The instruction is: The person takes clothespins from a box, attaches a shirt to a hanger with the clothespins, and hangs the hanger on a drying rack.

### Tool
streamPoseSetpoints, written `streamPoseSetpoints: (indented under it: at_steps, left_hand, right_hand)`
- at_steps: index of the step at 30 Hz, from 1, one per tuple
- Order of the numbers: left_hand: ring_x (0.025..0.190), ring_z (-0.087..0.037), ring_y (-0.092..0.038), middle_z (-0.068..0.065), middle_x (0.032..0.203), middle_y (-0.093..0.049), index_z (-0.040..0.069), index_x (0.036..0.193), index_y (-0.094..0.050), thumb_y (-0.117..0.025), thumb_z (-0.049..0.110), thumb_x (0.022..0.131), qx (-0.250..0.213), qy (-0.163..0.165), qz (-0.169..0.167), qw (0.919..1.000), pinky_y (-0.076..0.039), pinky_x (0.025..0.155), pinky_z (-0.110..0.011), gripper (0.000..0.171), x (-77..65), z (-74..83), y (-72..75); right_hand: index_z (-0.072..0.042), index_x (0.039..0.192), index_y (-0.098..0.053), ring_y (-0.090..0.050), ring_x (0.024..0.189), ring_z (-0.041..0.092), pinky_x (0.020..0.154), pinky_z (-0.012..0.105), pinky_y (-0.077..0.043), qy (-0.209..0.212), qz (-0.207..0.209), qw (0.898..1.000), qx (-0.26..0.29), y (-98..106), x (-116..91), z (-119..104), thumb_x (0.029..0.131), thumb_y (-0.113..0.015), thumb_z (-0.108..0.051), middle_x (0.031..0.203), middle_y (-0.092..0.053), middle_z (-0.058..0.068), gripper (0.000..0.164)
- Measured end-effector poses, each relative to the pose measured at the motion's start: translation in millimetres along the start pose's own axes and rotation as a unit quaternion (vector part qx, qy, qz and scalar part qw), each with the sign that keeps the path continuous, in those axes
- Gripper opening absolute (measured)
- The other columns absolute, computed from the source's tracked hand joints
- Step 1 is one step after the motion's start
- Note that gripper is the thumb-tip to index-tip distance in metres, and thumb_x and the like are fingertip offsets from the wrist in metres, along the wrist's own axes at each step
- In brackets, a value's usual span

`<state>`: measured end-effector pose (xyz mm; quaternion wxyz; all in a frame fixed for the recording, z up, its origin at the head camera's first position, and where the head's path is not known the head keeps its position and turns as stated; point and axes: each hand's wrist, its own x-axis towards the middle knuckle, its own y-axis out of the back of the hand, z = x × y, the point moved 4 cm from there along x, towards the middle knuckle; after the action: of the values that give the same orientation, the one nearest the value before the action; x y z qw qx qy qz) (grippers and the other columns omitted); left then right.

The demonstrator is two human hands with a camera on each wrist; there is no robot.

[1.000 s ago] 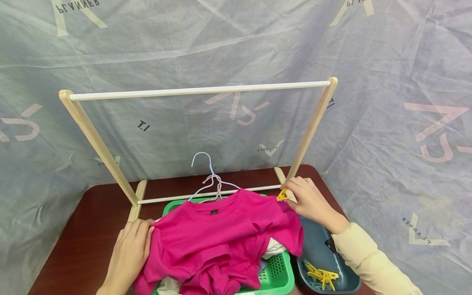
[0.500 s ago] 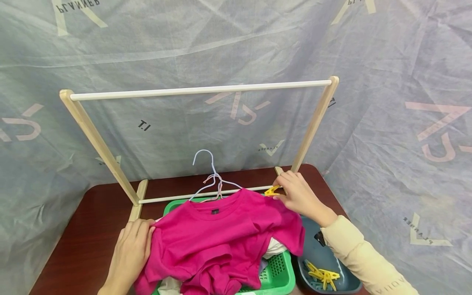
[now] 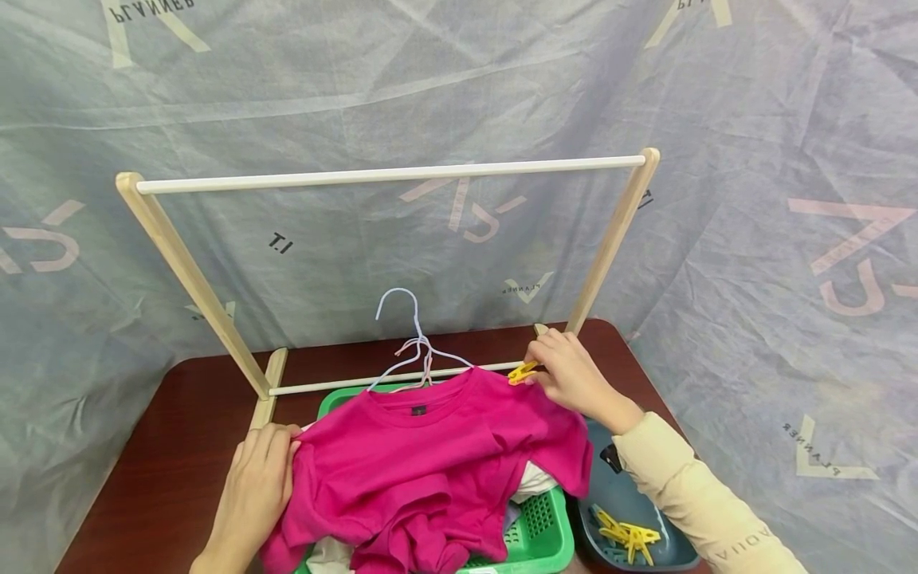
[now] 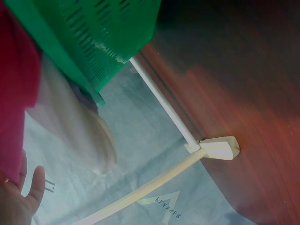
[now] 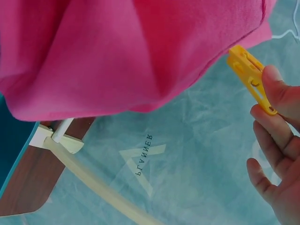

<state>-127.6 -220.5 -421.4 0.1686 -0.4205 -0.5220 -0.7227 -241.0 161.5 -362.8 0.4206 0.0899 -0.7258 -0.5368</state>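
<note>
The reddish-brown table (image 3: 158, 454) bears a rack (image 3: 390, 174), a green basket (image 3: 563, 532) — and a dark bin (image 3: 606, 488).

The shirt (image 3: 416, 446) lies on the basket (image 3: 555, 538), rack (image 3: 390, 175) behind, tray (image 3: 598, 478) right.

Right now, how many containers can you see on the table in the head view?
2: a green basket, partly covered by the pink shirt, and a dark blue bin to its right, partly behind the cream sleeve. Others could be hidden.
</note>
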Motion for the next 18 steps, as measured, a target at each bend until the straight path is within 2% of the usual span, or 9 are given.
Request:
streamPoseSetpoints:
  at_steps: [12, 18]
  left_hand:
    - [0.074, -0.023, -0.044, -0.007, 0.084, -0.054, -0.002, 0.092, -0.057, -0.029, 0.029, 0.100, -0.026, 0.002, 0.000, 0.9997, -0.026, 0.066, -0.028, 0.043, -0.5, -3.3, -0.8]
    - [0.075, -0.023, -0.044, -0.007, 0.084, -0.055, -0.002, 0.092, -0.058, -0.029, 0.029, 0.099, -0.035, 0.001, 0.001, 0.9994, -0.027, 0.067, -0.028, 0.043, -1.0, -3.7, -0.6]
  right_hand:
    - [-0.012, 0.071, -0.056, -0.051, 0.079, 0.016, 0.073, 0.034, -0.035, -0.008, 0.006, 1.000, 0.015, -2.2, 3.0, -1.7, 0.064, -0.077, -0.006, 0.070, -0.058, -0.003, 0.023]
    - [-0.011, 0.071, -0.055, -0.060, 0.089, 0.021, 0.088, 0.043, -0.039, -0.004, -0.004, 0.999, 0.041, -5.5, 2.9, -2.8, 0.066, -0.077, -0.007, 0.070, -0.056, -0.001, 0.023]
